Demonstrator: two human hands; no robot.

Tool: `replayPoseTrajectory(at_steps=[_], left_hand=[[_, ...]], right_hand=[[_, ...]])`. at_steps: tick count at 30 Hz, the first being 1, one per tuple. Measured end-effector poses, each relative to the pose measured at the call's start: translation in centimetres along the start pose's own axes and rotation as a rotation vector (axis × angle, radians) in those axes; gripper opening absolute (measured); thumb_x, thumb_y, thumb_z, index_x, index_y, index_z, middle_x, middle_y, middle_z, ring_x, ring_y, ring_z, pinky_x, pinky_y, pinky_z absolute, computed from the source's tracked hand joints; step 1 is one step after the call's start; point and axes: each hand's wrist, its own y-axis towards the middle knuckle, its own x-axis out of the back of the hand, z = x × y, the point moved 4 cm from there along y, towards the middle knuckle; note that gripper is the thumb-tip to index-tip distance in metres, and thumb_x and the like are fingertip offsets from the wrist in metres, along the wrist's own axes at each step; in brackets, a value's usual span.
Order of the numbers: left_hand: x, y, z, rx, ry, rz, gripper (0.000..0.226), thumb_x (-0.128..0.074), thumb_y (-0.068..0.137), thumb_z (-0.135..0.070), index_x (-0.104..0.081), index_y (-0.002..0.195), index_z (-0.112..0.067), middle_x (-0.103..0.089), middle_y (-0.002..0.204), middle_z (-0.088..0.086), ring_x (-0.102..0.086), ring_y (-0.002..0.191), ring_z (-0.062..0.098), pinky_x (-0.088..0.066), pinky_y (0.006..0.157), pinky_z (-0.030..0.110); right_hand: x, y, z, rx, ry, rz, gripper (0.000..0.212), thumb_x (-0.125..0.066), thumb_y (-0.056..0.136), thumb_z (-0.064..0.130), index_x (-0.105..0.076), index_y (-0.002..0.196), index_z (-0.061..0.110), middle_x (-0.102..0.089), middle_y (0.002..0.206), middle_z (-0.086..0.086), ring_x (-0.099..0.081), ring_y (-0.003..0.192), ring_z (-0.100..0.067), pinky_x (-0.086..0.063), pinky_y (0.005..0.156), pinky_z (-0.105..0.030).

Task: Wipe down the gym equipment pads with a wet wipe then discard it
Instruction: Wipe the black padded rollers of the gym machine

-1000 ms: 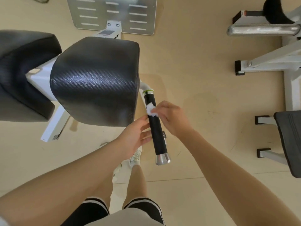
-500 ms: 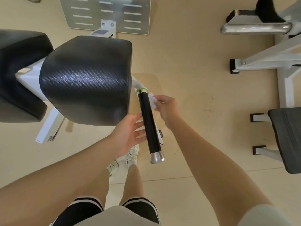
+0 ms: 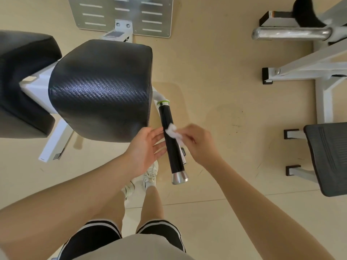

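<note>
A black handle grip with a silver end cap and a green ring sticks out beside a large black seat pad. My right hand pinches a crumpled white wet wipe and presses it against the grip's right side near its middle. My left hand has straight fingers that touch the grip's left side. A second black pad lies at the far left.
A perforated metal footplate lies on the beige floor ahead. White machine frames with a chrome bar and a dark pad stand to the right. My legs and shoes are below the grip.
My right hand has slid the wipe down the grip from near the green ring to its middle. My left hand stays against the grip's left side.
</note>
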Motion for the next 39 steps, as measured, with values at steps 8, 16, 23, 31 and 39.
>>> replayPoseTrajectory(at_steps=[8,16,23,31,39], left_hand=[[0.5,-0.1,0.5,-0.008,-0.024,-0.025,0.049,-0.024,0.098,-0.033,-0.027,0.144,-0.016,-0.05,0.132,0.005,-0.047,0.122,0.022,-0.029,0.106,0.04],[2.1,-1.2,1.3,0.027,0.12,-0.082,0.046,-0.025,0.098,-0.034,-0.04,0.138,-0.018,-0.049,0.137,0.003,-0.045,0.124,0.02,-0.031,0.102,0.036],[0.8,-4.8,-1.1,-0.08,0.317,-0.041,0.044,-0.023,0.098,-0.031,-0.044,0.134,-0.016,-0.052,0.129,0.001,-0.05,0.114,0.016,-0.035,0.094,0.032],[-0.5,-11.9,-1.6,-0.195,0.587,0.068,0.019,-0.048,0.095,-0.028,-0.06,0.107,-0.019,-0.064,0.102,-0.002,-0.061,0.091,0.009,-0.046,0.083,0.025],[4.8,-19.3,-1.4,-0.496,0.734,0.072,0.03,-0.063,0.086,-0.01,-0.057,0.115,-0.013,-0.062,0.088,-0.005,-0.058,0.071,0.004,-0.046,0.058,0.014]], right_hand=[[-2.9,9.4,2.7,0.139,-0.393,0.203,0.01,-0.056,0.079,0.016,-0.055,0.08,0.006,-0.05,0.085,-0.011,-0.043,0.077,-0.023,-0.034,0.07,-0.032],[-3.9,0.5,5.0,0.395,-1.028,0.594,0.027,-0.045,0.089,0.0,-0.059,0.112,0.003,-0.046,0.121,-0.011,-0.051,0.105,-0.026,-0.046,0.09,-0.034],[-5.3,-5.0,4.5,0.351,-0.958,0.777,0.028,-0.046,0.09,0.0,-0.06,0.114,0.003,-0.049,0.123,-0.011,-0.05,0.11,-0.027,-0.043,0.094,-0.033],[0.4,-8.8,7.5,-0.112,0.222,0.021,0.022,-0.06,0.084,0.003,-0.067,0.101,0.015,-0.052,0.08,0.004,-0.048,0.071,-0.011,-0.039,0.067,-0.019],[-3.3,-14.4,15.2,-0.035,0.545,-0.061,0.028,-0.067,0.08,0.004,-0.058,0.099,0.022,-0.054,0.08,0.01,-0.058,0.068,-0.003,-0.05,0.061,-0.015]])
